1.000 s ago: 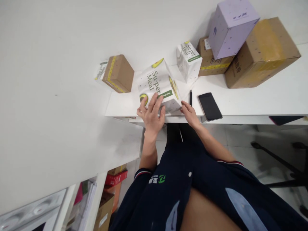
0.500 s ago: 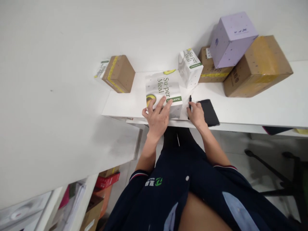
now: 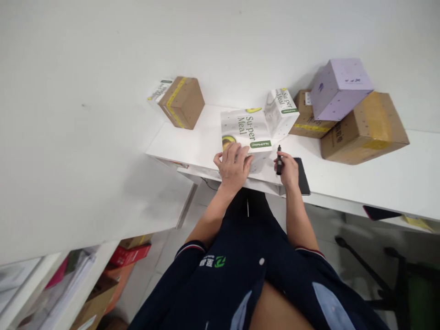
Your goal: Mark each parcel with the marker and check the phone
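A white "Su-per Meal" box (image 3: 244, 126) with avocado pictures lies near the front edge of the white desk. My left hand (image 3: 235, 167) rests on its near edge, fingers apart; they touch the top without wrapping round it. Just right of this box, my right hand (image 3: 288, 172) is closed round a black marker pen (image 3: 279, 160), which is lifted and points away from me. Partly behind that hand lies a black tablet-like device (image 3: 303, 176) on the desk. A taller white "Su-per Meal" box (image 3: 280, 112) stands behind the first one.
At the left a brown taped carton (image 3: 185, 103) stands beside another white printed box (image 3: 161, 89). To the right, a lilac box (image 3: 342, 89) rests on brown cartons (image 3: 367, 128). A dark chair base (image 3: 371, 270) stands on the floor, and a shelf (image 3: 58, 284) is at lower left.
My right hand has picked the marker pen up off the desk. My left hand stays on the box. The whole view has tilted and shifted slightly.
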### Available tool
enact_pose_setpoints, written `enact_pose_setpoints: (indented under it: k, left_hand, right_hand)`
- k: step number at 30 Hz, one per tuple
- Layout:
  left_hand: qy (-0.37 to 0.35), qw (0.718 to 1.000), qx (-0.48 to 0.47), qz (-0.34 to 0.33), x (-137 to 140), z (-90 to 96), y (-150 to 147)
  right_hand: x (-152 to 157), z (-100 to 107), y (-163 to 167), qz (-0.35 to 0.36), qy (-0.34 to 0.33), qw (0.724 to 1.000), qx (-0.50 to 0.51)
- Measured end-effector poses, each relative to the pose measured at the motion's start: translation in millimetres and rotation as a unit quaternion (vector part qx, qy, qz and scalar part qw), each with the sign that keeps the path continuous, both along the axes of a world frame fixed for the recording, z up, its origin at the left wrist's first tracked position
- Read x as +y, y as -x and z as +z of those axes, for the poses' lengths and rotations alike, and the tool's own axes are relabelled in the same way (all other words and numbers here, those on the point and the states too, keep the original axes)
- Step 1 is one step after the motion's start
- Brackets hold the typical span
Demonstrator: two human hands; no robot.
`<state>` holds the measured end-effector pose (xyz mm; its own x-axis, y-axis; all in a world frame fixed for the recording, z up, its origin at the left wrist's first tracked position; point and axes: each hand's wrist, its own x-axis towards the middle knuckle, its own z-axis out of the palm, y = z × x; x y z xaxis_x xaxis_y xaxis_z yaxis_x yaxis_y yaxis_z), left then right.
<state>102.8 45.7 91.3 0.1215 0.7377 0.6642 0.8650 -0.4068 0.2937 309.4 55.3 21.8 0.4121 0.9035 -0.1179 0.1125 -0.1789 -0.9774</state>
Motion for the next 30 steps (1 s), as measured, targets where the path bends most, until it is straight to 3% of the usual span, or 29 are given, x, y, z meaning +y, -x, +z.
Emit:
enact_pose_setpoints:
  k: [2, 4, 8, 11, 16, 22, 30]
  left_hand:
    - [-0.004, 1.0, 0.0, -0.002, 0, 0.2, -2]
    - [-0.008, 1.0, -0.001, -0.002, 0, 0.5, -6]
    - [-0.007, 1.0, -0.003, 0.003, 0, 0.0, -11]
    - [-0.005, 1.0, -0.001, 0.003, 1, -0.8, -11]
    - [-0.014, 1.0, 0.007, 0.002, 0, -1.4, -10]
    - [-0.002, 1.0, 0.004, 0.002, 0, -0.6, -11]
    - [0.017, 1.0, 0.002, 0.002, -1, -2.3, -10]
  right_hand:
    - [-2, 14, -2, -0.047, -0.11, 0.976, 0.181]
    - [-4, 35, -1, -0.044, -0.206, 0.948, 0.239]
    - [-7, 88, 16, -0.044, -0.343, 0.926, 0.154]
    - [-8, 118, 37, -0.026, -0.408, 0.909, 0.078]
    - [5, 136, 66, 0.078, -0.396, 0.914, 0.03]
    - [36, 138, 67, 0.174, -0.294, 0.94, 0.016]
    - [33, 134, 73, 0.161, -0.256, 0.952, -0.044]
